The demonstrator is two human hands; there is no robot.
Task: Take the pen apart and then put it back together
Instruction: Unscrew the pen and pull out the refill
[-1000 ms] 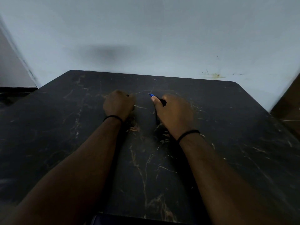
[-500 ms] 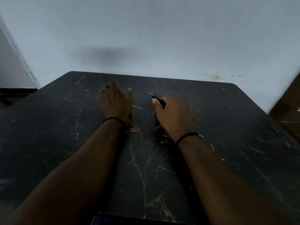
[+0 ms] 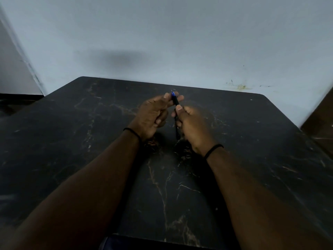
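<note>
Both hands are holding the pen [image 3: 175,103]: right hand [image 3: 193,126] gripping the barrel, left hand [image 3: 153,114] seemingly pinching its blue tip.

My right hand [image 3: 193,127] grips the slim black blue-tipped pen [image 3: 175,105]; left hand [image 3: 153,114] fingers [image 3: 166,96] pinch its tip above the black marble worktop [image 3: 252,150].

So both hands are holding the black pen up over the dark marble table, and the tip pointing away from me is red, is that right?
Not quite. The head view shows the pen has a blue tip, not red. The rest holds: the left hand and right hand both hold it above the dark marble table.
</note>
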